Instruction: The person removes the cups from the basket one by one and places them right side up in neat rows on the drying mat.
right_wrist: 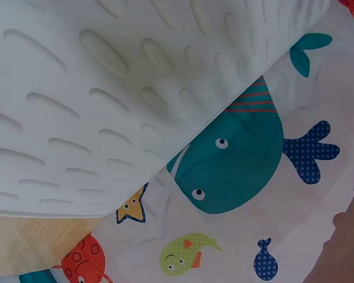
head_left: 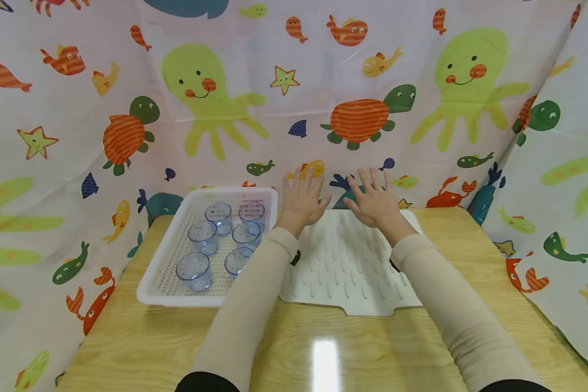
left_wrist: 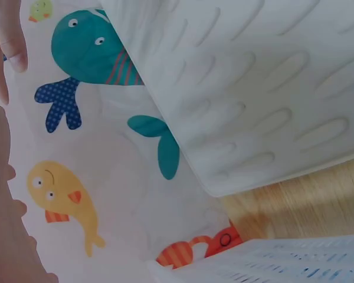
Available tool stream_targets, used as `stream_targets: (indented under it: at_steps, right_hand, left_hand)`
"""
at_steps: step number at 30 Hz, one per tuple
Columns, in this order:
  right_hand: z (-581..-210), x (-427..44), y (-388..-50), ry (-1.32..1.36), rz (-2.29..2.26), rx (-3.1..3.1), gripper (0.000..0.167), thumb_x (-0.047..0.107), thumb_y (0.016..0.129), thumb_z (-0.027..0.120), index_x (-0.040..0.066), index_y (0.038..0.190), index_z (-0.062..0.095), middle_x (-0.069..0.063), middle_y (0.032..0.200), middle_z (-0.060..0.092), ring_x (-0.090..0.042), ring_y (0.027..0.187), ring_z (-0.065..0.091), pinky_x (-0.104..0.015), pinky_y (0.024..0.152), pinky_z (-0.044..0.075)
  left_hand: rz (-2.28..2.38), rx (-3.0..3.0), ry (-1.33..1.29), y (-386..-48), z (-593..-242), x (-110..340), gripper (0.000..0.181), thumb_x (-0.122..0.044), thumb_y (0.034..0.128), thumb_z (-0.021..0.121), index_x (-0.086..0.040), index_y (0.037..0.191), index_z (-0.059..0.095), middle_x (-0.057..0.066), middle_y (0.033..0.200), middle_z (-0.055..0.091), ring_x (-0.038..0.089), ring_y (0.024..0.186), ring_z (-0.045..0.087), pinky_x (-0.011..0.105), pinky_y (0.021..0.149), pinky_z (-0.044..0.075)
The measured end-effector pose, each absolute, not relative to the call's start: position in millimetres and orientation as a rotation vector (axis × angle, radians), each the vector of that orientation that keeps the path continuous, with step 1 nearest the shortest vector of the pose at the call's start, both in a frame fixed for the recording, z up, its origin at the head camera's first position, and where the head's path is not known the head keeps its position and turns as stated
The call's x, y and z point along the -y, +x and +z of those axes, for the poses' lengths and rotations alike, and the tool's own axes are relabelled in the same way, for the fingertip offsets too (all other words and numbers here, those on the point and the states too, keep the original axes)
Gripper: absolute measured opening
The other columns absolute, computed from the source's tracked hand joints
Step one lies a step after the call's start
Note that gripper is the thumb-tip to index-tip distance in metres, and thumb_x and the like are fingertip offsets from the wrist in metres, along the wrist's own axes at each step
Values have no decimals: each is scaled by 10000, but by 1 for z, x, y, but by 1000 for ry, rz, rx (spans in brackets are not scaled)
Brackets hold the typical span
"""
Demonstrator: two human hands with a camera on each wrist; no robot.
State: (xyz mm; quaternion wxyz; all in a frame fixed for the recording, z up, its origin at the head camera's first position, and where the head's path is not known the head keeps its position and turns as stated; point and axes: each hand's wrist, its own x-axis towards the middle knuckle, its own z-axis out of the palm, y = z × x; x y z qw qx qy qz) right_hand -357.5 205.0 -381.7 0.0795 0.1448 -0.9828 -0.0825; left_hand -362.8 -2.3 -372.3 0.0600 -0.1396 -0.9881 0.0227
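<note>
My left hand (head_left: 301,202) hovers over the back left of a white drainer board (head_left: 345,267), fingers straight and spread. Level with it, my right hand (head_left: 374,206) is held over the board's back right, its fingers also spread. Neither hand holds anything. The board lies flat on the table and has rows of raised oval ridges, with a notched front edge. In both wrist views the ridges (left_wrist: 277,124) show up close, and part of each hand appears at the picture's edge.
Left of the board stands a white perforated plastic basket (head_left: 181,300) with several clear blue-tinted glasses (head_left: 194,272) upright in it. My left forearm passes over its right side. A curtain (head_left: 294,109) printed with sea animals hangs behind the wooden table (head_left: 323,348).
</note>
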Motion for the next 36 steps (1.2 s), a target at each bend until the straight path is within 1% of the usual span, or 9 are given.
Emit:
stream_targets:
  at_steps: [3, 5, 8, 12, 20, 25, 28, 31, 36]
  right_hand:
    - [-381, -205, -356, 453, -236, 2940, 712, 550, 1085, 298, 165, 1658, 126, -192, 1707, 62, -430, 1560, 15, -653, 1207, -84]
    - [-381, -205, -355, 466, -218, 2941, 713, 551, 1085, 300, 164, 1658, 125, -193, 1707, 54, -434, 1559, 7, -654, 1203, -97]
    - [-382, -208, -353, 481, -193, 2935, 711, 554, 1084, 293, 168, 1658, 128, -190, 1708, 51, -438, 1558, 1, -663, 1207, -66]
    - [-382, -212, -349, 495, -171, 2924, 712, 557, 1085, 285, 165, 1658, 128, -190, 1708, 51, -440, 1558, 1, -672, 1209, -30]
    - [-383, -219, -334, 547, -133, 2908, 709, 524, 1078, 379, 136, 1645, 203, -202, 1703, 77, -449, 1555, 11, -673, 1204, -55]
    - [-385, -224, -330, 555, -158, 2878, 709, 529, 1069, 398, 148, 1642, 225, -195, 1697, 126, -448, 1551, 68, -677, 1210, -7]
    - [-385, -224, -328, 577, -173, 2851, 715, 527, 1065, 413, 148, 1642, 225, -191, 1693, 154, -449, 1547, 91, -676, 1211, 3]
    - [-387, -224, -324, 602, -170, 2832, 722, 522, 1061, 431, 143, 1641, 227, -192, 1690, 164, -453, 1544, 97, -679, 1210, 5]
    - [-390, -225, -316, 639, -146, 2819, 720, 526, 1059, 434, 143, 1638, 242, -193, 1687, 174, -450, 1548, 84, -683, 1208, 10]
  left_hand:
    - [26, 2958, -437, -357, -370, 5, 668, -617, 1067, 224, -304, 1654, 163, 37, 1729, 63, 352, 1576, 28, 625, 1236, 40]
    - [0, 2953, -450, -355, -369, 6, 672, -617, 1066, 227, -301, 1655, 155, 43, 1729, 67, 358, 1576, 25, 625, 1236, 40]
    - [-40, 2945, -468, -350, -368, 8, 676, -616, 1066, 231, -296, 1656, 151, 47, 1728, 71, 361, 1576, 18, 627, 1236, 42]
    - [-114, 2935, -500, -342, -367, 11, 676, -599, 1069, 277, -283, 1655, 165, 51, 1727, 84, 360, 1577, 1, 622, 1237, 23]
    - [-202, 2948, -568, -322, -366, 17, 667, -576, 1068, 352, -275, 1647, 211, 62, 1725, 87, 370, 1576, -8, 621, 1238, 31]
    - [-212, 2966, -599, -314, -364, 20, 664, -575, 1067, 353, -295, 1649, 198, 49, 1727, 79, 362, 1577, -12, 622, 1236, 11]
    - [-182, 2984, -613, -311, -365, 22, 675, -589, 1066, 326, -297, 1654, 167, 44, 1731, 33, 356, 1577, -43, 617, 1236, -11]
    - [-192, 2994, -639, -307, -365, 25, 681, -590, 1065, 330, -288, 1654, 170, 48, 1731, 18, 357, 1576, -63, 618, 1232, -28]
    - [-209, 2989, -693, -299, -364, 31, 677, -578, 1065, 345, -274, 1651, 196, 53, 1730, 35, 366, 1575, -48, 627, 1231, -15]
